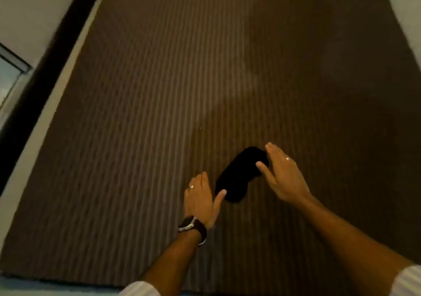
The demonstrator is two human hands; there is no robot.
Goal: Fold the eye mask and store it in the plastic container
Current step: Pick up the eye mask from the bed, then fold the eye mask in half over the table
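A: Soft black fabric eye mask (241, 175) lies on the brown striped surface (159, 113); left hand (200, 199), right hand (281, 174) flat, fingers spread, gripping nothing.

B: Fold pending. Next: pinch one end, bring it over. Container not visible.

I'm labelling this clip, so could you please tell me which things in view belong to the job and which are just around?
Job: mask, left hand, right hand. No container is in view.

Just around: striped cover, watch, rings.
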